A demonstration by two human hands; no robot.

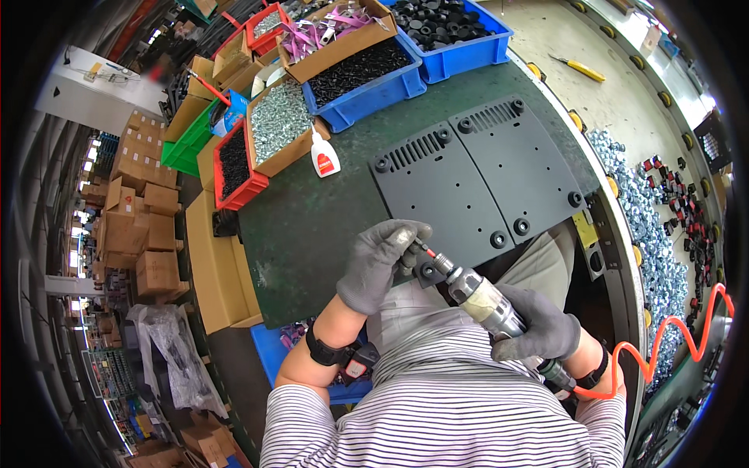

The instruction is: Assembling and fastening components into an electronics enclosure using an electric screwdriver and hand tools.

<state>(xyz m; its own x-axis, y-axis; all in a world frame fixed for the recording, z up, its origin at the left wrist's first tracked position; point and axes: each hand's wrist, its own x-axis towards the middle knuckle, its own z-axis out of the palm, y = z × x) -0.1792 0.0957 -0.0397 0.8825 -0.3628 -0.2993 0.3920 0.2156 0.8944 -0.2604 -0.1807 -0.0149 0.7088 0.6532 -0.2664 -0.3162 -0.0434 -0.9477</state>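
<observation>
My right hand (pixel 538 324), in a dark grey glove, is wrapped round a silver and black air screwdriver (pixel 485 303). The tool slants up and left, with an orange coiled hose (pixel 649 360) at its rear end. At the bit's tip my left hand (pixel 378 261), also gloved, is closed in a pinch; what lies between its fingers is too small to name. Just beyond the hands, two dark grey metal plates (pixel 431 187) (pixel 538 160) lie side by side, with slots, small holes and round black feet at their corners. Their near edge overhangs my lap.
On the dark green table (pixel 312 242) stand a white squeeze bottle (pixel 324 154), a box of silver screws (pixel 278 121), a red bin (pixel 234 168) and blue bins (pixel 367 86) of black parts. Along the right runs a conveyor edge (pixel 628 257) with piled metal parts (pixel 659 265) and a yellow knife (pixel 579 68).
</observation>
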